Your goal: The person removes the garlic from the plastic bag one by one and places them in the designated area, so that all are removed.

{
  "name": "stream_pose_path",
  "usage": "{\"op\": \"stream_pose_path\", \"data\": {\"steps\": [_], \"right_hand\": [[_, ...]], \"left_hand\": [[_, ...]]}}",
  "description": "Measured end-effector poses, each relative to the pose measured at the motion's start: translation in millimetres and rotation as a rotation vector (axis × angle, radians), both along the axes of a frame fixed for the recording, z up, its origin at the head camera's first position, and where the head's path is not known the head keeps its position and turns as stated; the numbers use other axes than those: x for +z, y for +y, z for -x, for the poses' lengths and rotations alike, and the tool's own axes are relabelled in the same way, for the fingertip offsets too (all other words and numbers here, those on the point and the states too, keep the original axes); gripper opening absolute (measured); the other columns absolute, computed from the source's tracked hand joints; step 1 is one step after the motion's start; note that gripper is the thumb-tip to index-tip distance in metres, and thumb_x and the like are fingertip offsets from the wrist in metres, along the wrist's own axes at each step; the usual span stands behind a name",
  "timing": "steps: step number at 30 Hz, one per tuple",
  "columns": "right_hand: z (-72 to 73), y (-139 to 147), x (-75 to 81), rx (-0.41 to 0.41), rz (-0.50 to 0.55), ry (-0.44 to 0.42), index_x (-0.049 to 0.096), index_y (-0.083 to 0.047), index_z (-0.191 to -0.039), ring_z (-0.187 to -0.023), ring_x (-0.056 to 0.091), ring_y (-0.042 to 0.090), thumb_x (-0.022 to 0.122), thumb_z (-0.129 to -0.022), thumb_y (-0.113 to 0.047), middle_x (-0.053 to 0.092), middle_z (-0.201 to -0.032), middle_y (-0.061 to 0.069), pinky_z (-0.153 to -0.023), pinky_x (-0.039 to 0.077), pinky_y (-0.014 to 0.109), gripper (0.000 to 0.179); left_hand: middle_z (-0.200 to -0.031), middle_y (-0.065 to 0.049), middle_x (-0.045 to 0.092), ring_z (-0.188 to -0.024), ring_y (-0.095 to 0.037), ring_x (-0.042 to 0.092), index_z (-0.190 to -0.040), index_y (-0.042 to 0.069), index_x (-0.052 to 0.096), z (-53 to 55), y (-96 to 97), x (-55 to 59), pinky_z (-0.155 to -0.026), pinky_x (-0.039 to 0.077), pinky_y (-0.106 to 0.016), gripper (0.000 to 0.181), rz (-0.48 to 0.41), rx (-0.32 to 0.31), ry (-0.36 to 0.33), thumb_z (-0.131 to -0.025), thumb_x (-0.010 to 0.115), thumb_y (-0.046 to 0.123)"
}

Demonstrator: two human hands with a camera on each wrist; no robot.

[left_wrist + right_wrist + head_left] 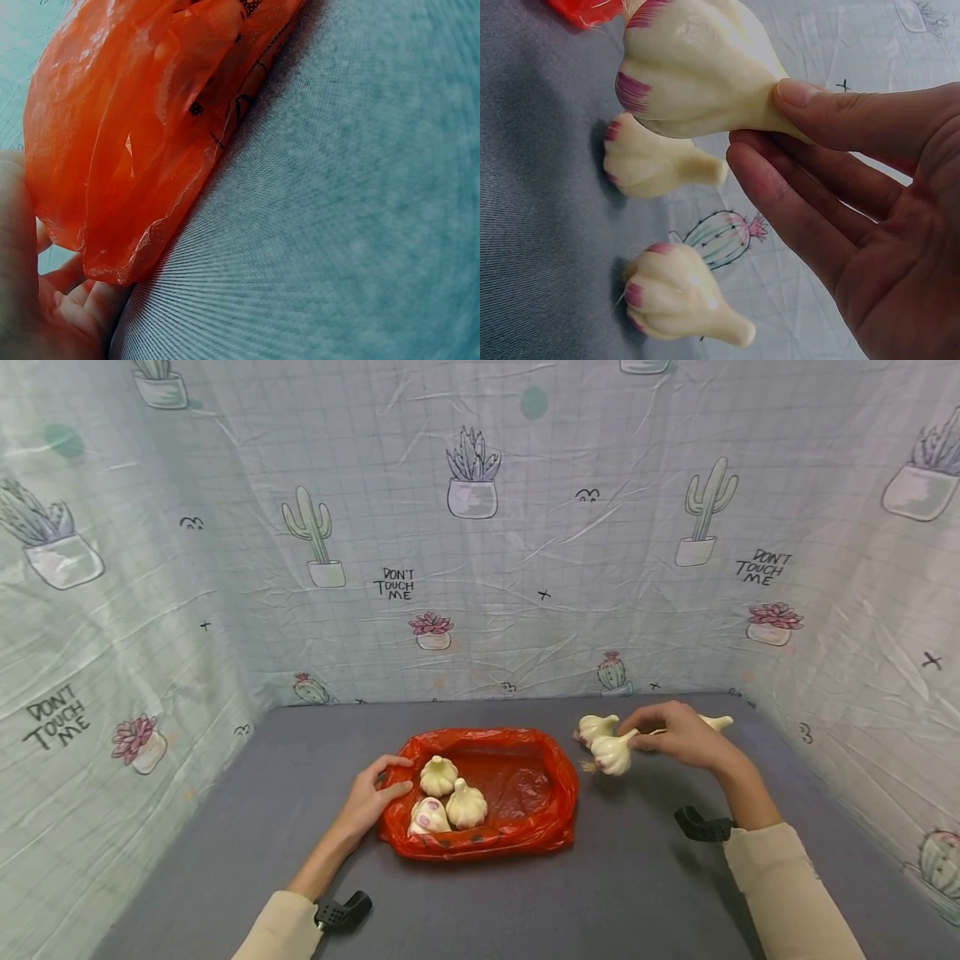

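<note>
Thumb and fingertips of my right hand [678, 737] pinch the neck of a garlic bulb [705, 67], which is held up off the table with its root end toward the bag. Two more garlic bulbs lie behind it: one bulb [660, 157] just past the held one, another bulb [679, 292] farther right, partly hidden by the hand in the head view. My left hand [369, 797] holds the left rim of an open red plastic bag [566, 785]. Inside the bag's left half sit three garlic bulbs [467, 806], one of them showing purple patches.
A grey tabletop [480, 910] lies under everything. Behind it and at both sides hangs a pale sheet [517, 543] printed with potted cacti. A black wrist camera [345, 910] is strapped to the left wrist, another camera [701, 825] to the right.
</note>
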State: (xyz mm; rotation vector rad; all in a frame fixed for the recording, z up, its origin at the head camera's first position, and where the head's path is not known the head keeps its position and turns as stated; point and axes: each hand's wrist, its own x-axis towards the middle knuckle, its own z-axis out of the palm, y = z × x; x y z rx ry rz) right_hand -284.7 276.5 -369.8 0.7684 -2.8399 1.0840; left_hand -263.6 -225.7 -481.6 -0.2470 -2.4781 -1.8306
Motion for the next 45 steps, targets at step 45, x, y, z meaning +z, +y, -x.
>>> {"op": "stream_pose_path", "data": {"steps": [45], "right_hand": [[16.3, 11, -26.1, 0.048, 0.016, -0.067, 0.078, -0.006, -0.11, -0.098, 0.068, 0.006, 0.074, -0.094, -0.012, 0.077, -0.111, 0.012, -0.08, 0.055, 0.024, 0.017]], "left_hand": [[-0.14, -0.021, 0.058, -0.099, -0.017, 0.067, -0.129, 0.006, 0.064, 0.2, 0.0, 0.6, -0.078, 0.058, -0.027, 0.036, -0.01, -0.008, 0.003, -0.094, 0.072, 0.011]]}}
